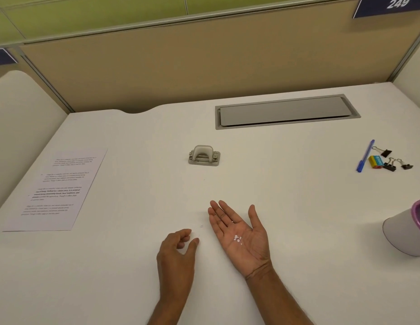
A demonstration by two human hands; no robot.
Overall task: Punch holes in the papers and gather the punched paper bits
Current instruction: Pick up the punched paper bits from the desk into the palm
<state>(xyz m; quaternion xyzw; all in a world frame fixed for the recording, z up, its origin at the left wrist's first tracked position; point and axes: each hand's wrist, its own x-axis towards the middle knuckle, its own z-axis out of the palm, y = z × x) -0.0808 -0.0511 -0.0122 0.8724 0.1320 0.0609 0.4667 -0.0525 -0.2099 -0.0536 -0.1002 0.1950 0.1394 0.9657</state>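
Note:
My right hand (pixel 239 233) lies palm up on the white desk (pixel 298 207), fingers spread, with several small white paper bits (pixel 237 239) resting on the palm. My left hand (pixel 178 249) hovers just to its left, thumb and fingers curled toward each other above the desk; I cannot tell whether it pinches a bit. One loose bit (pixel 201 226) lies on the desk between the hands. The grey hole punch (pixel 204 156) sits upright further back, apart from both hands. A printed stack of papers (pixel 59 191) lies flat at the far left.
A white cup with a purple rim (pixel 408 228) lies tilted at the right edge. A blue pen (pixel 365 156), a small yellow and blue box (pixel 376 161) and three black binder clips (pixel 389 164) sit at the back right. A grey cable hatch (pixel 286 112) is set into the desk.

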